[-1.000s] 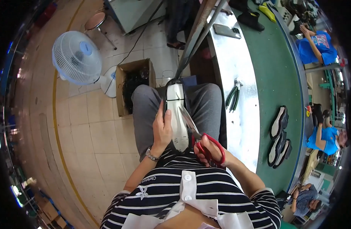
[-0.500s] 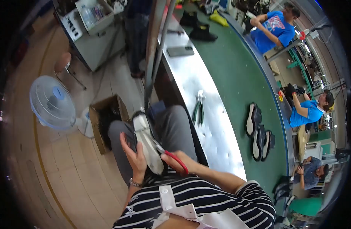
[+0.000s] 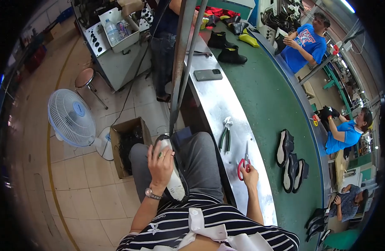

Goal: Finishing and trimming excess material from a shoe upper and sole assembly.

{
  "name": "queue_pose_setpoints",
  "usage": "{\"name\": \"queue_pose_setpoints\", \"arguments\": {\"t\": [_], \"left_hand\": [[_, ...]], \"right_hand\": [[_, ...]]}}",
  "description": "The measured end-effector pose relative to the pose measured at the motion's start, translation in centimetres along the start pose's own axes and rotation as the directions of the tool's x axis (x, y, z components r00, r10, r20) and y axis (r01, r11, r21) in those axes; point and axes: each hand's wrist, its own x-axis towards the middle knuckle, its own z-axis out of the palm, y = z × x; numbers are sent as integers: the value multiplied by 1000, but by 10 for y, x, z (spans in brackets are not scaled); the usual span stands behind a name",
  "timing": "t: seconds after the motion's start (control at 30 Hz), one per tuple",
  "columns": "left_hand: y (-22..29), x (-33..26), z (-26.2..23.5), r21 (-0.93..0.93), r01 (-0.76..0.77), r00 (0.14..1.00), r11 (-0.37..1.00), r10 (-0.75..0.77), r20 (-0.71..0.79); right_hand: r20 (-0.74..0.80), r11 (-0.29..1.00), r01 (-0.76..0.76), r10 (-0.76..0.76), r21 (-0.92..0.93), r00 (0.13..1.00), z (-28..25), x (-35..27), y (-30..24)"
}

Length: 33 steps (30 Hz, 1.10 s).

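One shoe (image 3: 174, 181) is lying sole-up in the person's lap (image 3: 200, 164), showing a pale, elongated sole within a dark edge. The left hand (image 3: 161, 168) is resting over that sole, fingers bent and slightly spread; whether it is gripping, I cannot tell. To the right of the shoe, the right hand (image 3: 251, 177) is gripping the looped red handles of a pair of scissors (image 3: 246, 156) at a shiny metal worktop (image 3: 217, 99), the blades pointing away from the person. Just left of the shoe and a little beyond, an open cardboard box (image 3: 145, 130) is holding a tangle of black scraps (image 3: 131, 138). Farther beyond the shoe, a pale tray (image 3: 127, 43) on a grey cabinet (image 3: 123, 69) is containing a clear plastic bottle (image 3: 111, 32) among smaller items. Left of the shoe, a fan (image 3: 67, 118) with a round wire grille is standing. Right of the shoe, green-handled pliers (image 3: 227, 126) and a flat, rounded-corner phone (image 3: 207, 75) are lying on the worktop. Well to the right of the shoe, three dark shoes (image 3: 290, 170) with pale soles are lying on a green surface (image 3: 263, 96).
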Motion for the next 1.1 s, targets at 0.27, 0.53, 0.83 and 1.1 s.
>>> {"name": "queue_pose_setpoints", "arguments": {"t": [0.27,0.53,0.83,1.1], "left_hand": [[10,11,-80,-159,313,806,937,-350,-477],[-140,-8,-46,222,337,940,915,-339,-32],[12,16,-23,-352,-192,938,916,277,209],[20,67,52,-401,-20,827,916,240,508]], "right_hand": [[-201,938,334,-346,-90,917,17,29,-8],[-123,920,389,-392,-48,912,81,105,-89],[-19,883,453,-459,-119,888,103,129,-97],[484,463,-281,-411,841,772,-46,5,-178]]}}
